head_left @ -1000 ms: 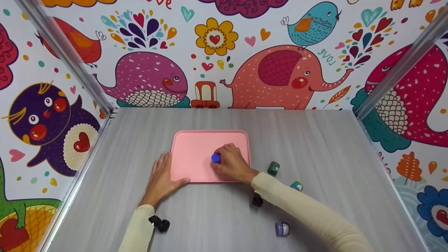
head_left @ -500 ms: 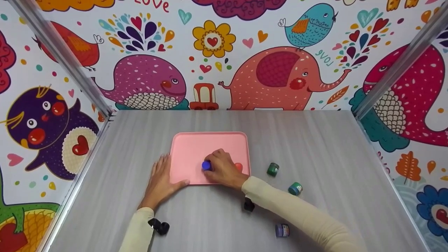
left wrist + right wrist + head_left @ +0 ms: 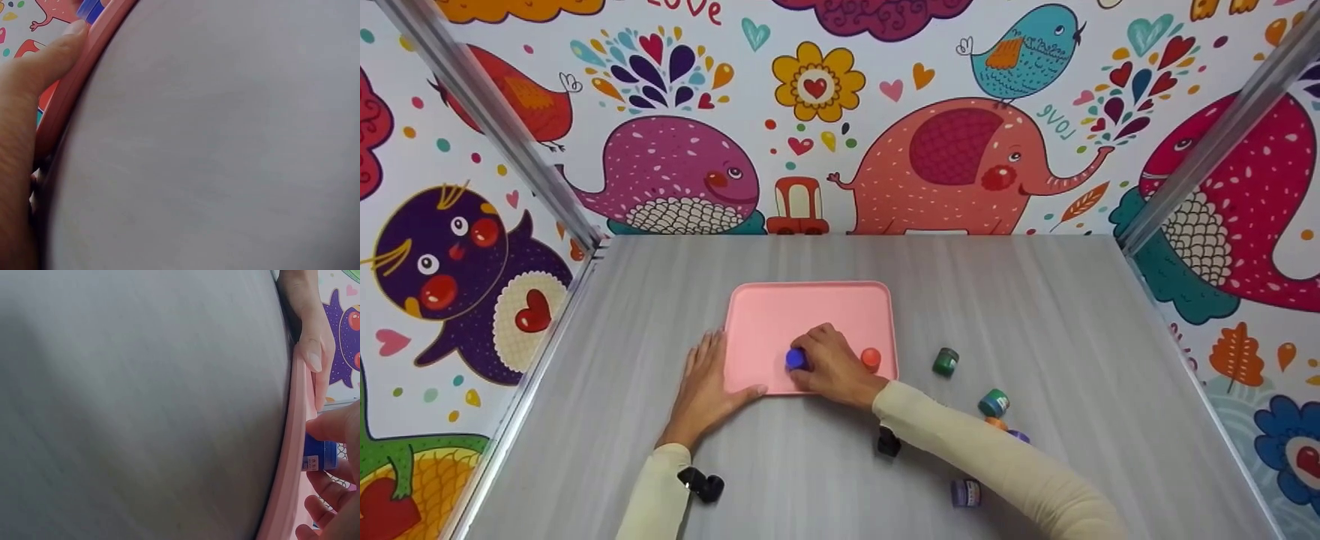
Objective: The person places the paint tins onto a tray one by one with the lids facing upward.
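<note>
My right hand pinches a small blue paint jar between thumb and fingers, over the front middle of the pink tray. In the right wrist view the blue jar shows a white label and sits just inside the tray's rim. A red-lidded paint jar stands on the tray at the right, beside my right wrist. My left hand rests at the tray's left edge, fingers straight along the side and thumb on the front rim. Its thumb lies on that rim in the left wrist view.
Right of the tray lie a dark green jar and a teal-green jar. An orange jar and a purple one are partly hidden by my right sleeve. Nearer me is a pale purple jar. A patterned wall backs the table.
My right hand has carried the blue paint jar left and toward me across the tray. The red-lidded, orange and purple jars have come into sight. The left hand stays put.
</note>
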A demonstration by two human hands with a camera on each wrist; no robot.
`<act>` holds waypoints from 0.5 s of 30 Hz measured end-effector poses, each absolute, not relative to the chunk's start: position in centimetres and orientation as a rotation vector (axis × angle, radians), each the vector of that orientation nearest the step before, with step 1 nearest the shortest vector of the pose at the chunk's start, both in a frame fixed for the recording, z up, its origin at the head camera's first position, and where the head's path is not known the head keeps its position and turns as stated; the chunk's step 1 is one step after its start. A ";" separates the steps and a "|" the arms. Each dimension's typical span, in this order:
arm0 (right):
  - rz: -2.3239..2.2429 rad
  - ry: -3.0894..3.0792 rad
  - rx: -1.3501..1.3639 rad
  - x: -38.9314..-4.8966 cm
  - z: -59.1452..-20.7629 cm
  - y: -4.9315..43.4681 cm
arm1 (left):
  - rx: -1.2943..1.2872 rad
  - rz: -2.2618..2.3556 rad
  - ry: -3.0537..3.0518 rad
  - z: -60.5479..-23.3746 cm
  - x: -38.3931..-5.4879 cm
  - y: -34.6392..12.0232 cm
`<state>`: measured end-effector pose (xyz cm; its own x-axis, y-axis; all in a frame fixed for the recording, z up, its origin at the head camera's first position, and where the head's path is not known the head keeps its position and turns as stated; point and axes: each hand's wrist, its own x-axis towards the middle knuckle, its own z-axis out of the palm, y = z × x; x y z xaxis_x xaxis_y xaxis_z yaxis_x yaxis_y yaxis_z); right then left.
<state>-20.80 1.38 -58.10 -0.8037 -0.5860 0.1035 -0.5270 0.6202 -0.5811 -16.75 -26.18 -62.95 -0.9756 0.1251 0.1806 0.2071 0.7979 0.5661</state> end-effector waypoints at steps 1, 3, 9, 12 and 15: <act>-0.933 2.740 -0.947 -20.8 -58.0 1.5 | -0.262 -0.919 -2.854 -63.0 -16.7 -26.2; -0.921 2.741 -0.962 -20.7 -57.9 1.8 | -0.261 -0.920 -2.860 -63.0 -16.7 -26.1; -0.951 2.741 -1.030 -20.5 -57.1 3.7 | -0.248 -0.924 -2.883 -62.9 -16.6 -26.1; -1.020 2.739 -1.058 -20.4 -56.6 5.0 | -0.241 -0.931 -2.894 -62.8 -16.6 -26.2; -1.075 2.733 -1.086 -20.3 -56.2 6.4 | -0.248 -0.938 -2.900 -62.8 -16.5 -26.3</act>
